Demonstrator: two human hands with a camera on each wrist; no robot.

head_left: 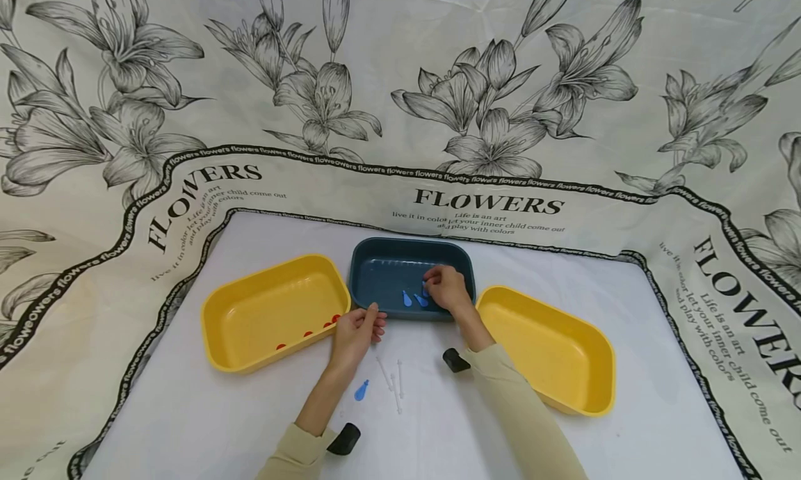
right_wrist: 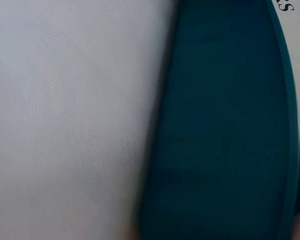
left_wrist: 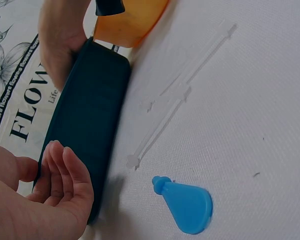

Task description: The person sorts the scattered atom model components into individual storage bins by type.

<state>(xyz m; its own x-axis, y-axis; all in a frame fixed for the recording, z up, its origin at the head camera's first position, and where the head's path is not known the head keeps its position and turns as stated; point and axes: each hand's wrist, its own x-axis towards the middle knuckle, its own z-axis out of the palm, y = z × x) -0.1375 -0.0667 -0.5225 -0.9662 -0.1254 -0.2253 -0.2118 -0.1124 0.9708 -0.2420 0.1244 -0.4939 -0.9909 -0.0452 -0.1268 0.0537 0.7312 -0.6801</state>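
Note:
My right hand reaches into the dark blue bin and pinches a blue teardrop-shaped piece, mostly hidden by the fingers. Two more blue teardrop pieces lie beside it on the bin's floor. At the near left corner, my left hand holds the bin's rim. In the left wrist view its thumb sits at the rim and its curled fingers lie along the outer wall. Another blue teardrop piece, with a small knob at its narrow end, lies on the white cloth. The right wrist view shows mostly the bin's outer wall.
A yellow bin at left has several small red pieces along its near side. Another yellow bin stands at right, partly behind my right forearm. Several thin clear sticks lie on the white cloth between my forearms.

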